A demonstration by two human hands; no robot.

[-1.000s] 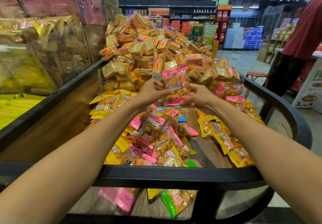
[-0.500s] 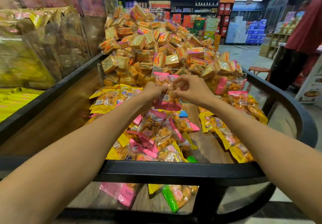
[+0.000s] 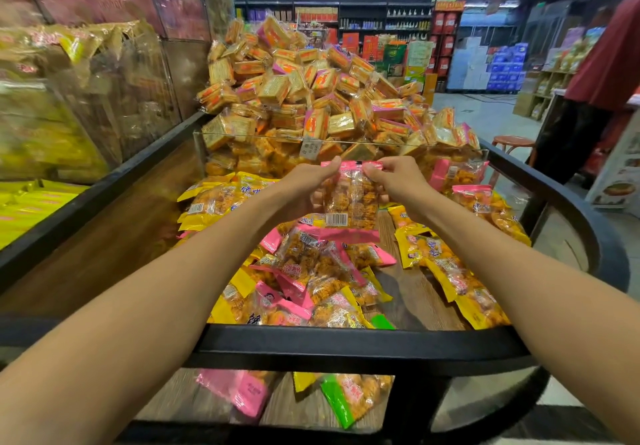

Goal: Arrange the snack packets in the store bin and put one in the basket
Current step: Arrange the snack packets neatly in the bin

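Packets in yellow wrap [image 3: 211, 198] lie banked to the left of the left hand, against the bin's dark side rail [image 3: 104, 181], apparently sorted by colour. The left hand [image 3: 304, 185] pinches the top left corner of a pink-edged snack packet [image 3: 351, 202], thumb on the near side of the seal, the other fingers hidden behind. The packet hangs upright between the two hands, barcode side toward the camera, probably held by its top seal so it can be checked or turned before it is placed. The right hand [image 3: 398, 185] pinches the top right corner the same way, so both hands are clamped on the one packet, close together but not touching.

Below the hands a loose heap of pink and yellow packets [image 3: 304, 271] covers the bin's wooden floor. Beyond the hands, behind a clear divider, a tall mound of square wafer packs [image 3: 311, 91] rises. To the right of the right hand another row of yellow packets [image 3: 450, 271] runs along the curved rail [image 3: 588, 230]. No basket is in view, so the packet appears not yet delivered.
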